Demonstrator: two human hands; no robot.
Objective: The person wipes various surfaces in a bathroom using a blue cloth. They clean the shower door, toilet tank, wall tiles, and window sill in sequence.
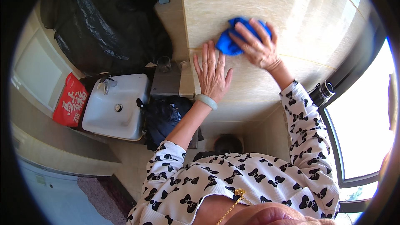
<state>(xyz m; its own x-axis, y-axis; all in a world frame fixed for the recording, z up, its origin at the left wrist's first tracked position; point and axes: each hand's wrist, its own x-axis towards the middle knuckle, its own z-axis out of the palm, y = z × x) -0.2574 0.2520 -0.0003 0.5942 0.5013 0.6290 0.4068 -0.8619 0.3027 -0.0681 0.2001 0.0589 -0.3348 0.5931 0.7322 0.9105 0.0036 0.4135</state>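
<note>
Pressed to the beige tiled wall (275, 0) is a bunched blue cloth (227, 43), with my right hand (259, 46) over it. The fingers of that hand spread across the cloth and hold it against the tile. Just left of the cloth, my left hand (213, 73) lies flat near the wall's corner edge, its fingers stretched out and nothing in them. A pale bangle (206, 101) circles my left wrist. The cloth's underside is hidden.
A white sink (112, 114) with a metal faucet (109, 81) stands at left, beside a red bag (71, 102). Black plastic sheeting (108, 21) hangs above it. A glass (163, 63) sits near the corner. Right, a dark-framed window (362, 116) has a black-and-silver object (323, 93) beside it.
</note>
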